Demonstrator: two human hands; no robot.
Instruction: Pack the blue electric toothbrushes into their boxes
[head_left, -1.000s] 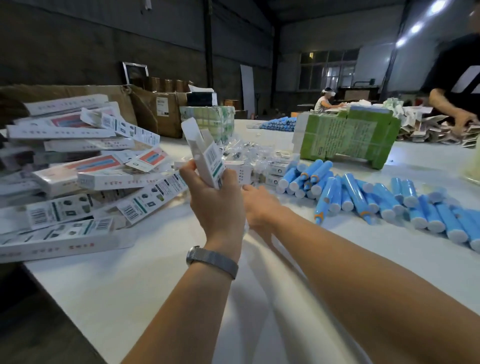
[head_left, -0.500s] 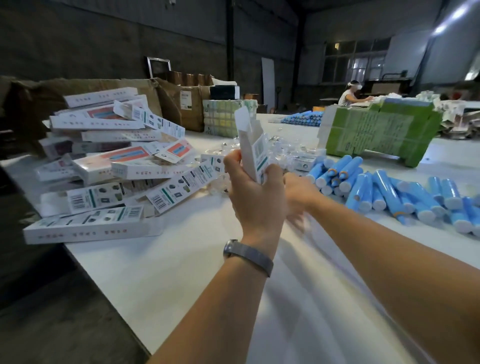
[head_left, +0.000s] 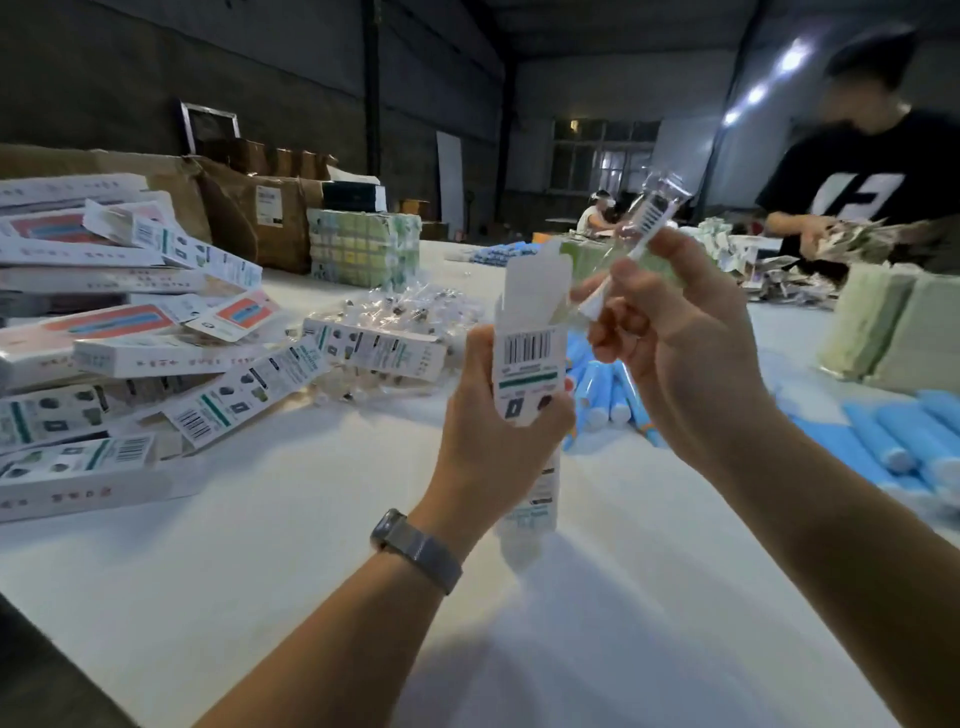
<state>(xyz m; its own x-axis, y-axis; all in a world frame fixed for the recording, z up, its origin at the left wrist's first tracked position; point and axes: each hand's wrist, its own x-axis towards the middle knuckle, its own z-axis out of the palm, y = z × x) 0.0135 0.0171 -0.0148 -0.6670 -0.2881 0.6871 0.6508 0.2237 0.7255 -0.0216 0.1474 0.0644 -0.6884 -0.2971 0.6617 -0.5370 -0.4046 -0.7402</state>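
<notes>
The left hand grips an upright box round its middle, fingers curled on both narrow sides, its top flap standing open. The right hand pinches a brush head in a clear wrapper between thumb and fingertips, just above and right of the open mouth. The box looks like thin card: light, easily crushed, best held by its edges as here. The wrapped head seems light and slick, so a pinch low on its stem suits it. What lies inside the box cannot be seen. The blue toothbrushes lie in a loose row on the table behind the hands, untouched; smooth cylinders, likely rigid and prone to rolling. Filled or flat boxes pile at left.
</notes>
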